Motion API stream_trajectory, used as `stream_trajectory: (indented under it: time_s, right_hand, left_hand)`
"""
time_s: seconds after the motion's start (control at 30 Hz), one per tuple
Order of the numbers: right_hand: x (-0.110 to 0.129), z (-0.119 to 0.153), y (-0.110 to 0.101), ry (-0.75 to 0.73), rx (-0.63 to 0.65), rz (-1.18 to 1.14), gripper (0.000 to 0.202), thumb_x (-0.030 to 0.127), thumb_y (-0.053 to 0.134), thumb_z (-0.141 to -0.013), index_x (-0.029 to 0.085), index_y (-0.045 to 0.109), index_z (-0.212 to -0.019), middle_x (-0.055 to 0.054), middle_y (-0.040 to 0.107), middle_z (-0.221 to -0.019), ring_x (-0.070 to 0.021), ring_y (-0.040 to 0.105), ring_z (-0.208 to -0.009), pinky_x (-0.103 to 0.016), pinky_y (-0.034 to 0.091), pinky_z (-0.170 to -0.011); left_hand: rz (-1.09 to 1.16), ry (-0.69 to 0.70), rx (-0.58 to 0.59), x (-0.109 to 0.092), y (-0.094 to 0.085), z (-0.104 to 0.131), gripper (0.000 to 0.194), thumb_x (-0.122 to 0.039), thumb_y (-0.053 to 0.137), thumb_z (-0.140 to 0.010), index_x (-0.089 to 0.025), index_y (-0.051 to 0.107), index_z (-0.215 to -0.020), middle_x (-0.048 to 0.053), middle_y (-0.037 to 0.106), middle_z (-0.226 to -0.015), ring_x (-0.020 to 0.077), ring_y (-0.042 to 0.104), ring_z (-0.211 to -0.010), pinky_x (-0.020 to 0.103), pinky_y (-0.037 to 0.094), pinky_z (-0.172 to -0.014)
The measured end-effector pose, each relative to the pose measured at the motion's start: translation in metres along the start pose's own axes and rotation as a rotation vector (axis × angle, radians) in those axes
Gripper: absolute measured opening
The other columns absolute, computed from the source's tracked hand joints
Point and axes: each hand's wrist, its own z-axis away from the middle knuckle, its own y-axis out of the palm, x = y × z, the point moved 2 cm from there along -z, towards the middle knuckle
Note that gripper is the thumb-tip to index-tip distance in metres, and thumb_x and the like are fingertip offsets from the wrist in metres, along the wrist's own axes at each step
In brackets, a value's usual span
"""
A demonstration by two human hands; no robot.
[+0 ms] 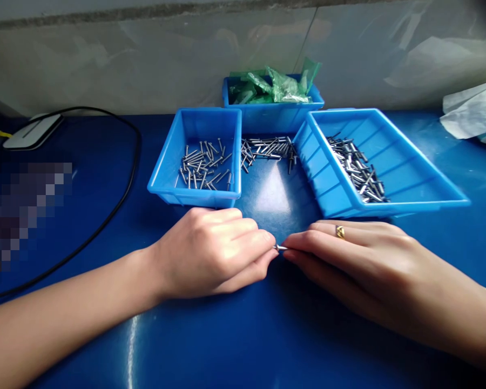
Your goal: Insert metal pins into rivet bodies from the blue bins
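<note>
Left hand (214,254) and right hand (364,265) pinch opposite ends of a slim silver metal pin (281,247), likely for steadiness; open blue plastic bins (194,199) (322,175) stand beyond each, probably for easy reach.

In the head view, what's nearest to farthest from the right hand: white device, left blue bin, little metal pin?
1. Little metal pin, in the fingertips of the right hand.
2. Left blue bin, ahead, to the left.
3. White device, at far left.

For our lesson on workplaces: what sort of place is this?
Probably a small-parts assembly bench: a left bin of screw-like metal pieces, a right bin of metal pins, and more loose pins lying on the blue work surface.
</note>
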Motion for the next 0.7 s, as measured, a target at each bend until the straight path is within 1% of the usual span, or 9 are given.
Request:
stream_trajectory:
  time_s: [0.1,0.23,0.43,0.7]
  right_hand:
    - [-0.0005,0.0001,-0.0001,-0.004,0.004,-0.005,0.042,0.017,0.047,-0.125,0.021,0.071,-0.091,-0.001,0.071,-0.075,-0.015,0.065,-0.055,-0.03,0.048,-0.053]
    - [-0.0019,0.0004,-0.001,0.0,0.018,-0.004,0.042,0.017,0.046,-0.126,0.022,0.07,-0.092,-0.001,0.072,-0.075,-0.0145,0.066,-0.056,-0.029,0.048,-0.054]
    - [-0.0001,0.001,-0.0005,0.005,0.01,-0.009,0.04,0.017,0.047,-0.126,0.023,0.069,-0.092,0.0,0.071,-0.075,-0.0149,0.066,-0.055,-0.03,0.049,-0.053]
    - [-0.0018,-0.0002,0.001,-0.002,0.007,-0.001,0.041,0.018,0.046,-0.127,0.023,0.069,-0.092,-0.003,0.076,-0.08,-0.016,0.071,-0.058,-0.03,0.052,-0.055]
  left_hand:
    - [-0.009,0.007,0.0,-0.0001,-0.0001,-0.0003,0.026,-0.011,0.064,-0.114,-0.015,0.081,-0.095,0.0,0.077,-0.078,0.0156,0.069,-0.062,0.031,0.055,-0.063]
    - [-0.009,0.011,-0.009,-0.0002,-0.0001,0.0006,0.03,-0.012,0.061,-0.116,-0.013,0.081,-0.095,0.001,0.078,-0.079,0.0169,0.069,-0.062,0.033,0.055,-0.061]
    - [-0.03,0.016,-0.017,-0.0008,-0.0001,0.0012,0.027,-0.013,0.064,-0.114,-0.016,0.081,-0.094,0.0,0.079,-0.079,0.0156,0.068,-0.061,0.032,0.054,-0.059]
    - [-0.039,-0.003,-0.013,-0.0006,0.0004,0.0019,0.035,-0.016,0.056,-0.119,-0.017,0.08,-0.094,-0.001,0.079,-0.077,0.0145,0.065,-0.061,0.031,0.052,-0.062]
